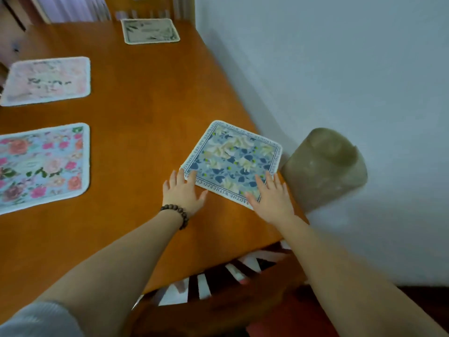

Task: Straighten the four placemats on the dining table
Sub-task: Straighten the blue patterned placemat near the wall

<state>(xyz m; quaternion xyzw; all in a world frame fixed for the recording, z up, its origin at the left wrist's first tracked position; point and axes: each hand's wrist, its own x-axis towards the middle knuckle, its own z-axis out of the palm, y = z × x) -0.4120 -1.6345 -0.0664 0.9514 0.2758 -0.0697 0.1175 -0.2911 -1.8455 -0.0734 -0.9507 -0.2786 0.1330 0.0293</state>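
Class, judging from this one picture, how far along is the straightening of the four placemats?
Looks done: the rose mat, pale pink mat and far green mat lie roughly square to the table. In hand: the blue mat sits skewed, left hand and right hand flat on its near corners. Left: turning it square.

Dark wooden bead bracelet point(178, 213) on left wrist; grey sleeve point(36, 319) pushed up; forearms bare.

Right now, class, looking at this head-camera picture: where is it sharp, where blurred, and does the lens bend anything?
Head view: the blue mat is sharpest; the far mat and pink mat are soft; the table edge bows from the wide lens; light is dim and even, without glare.
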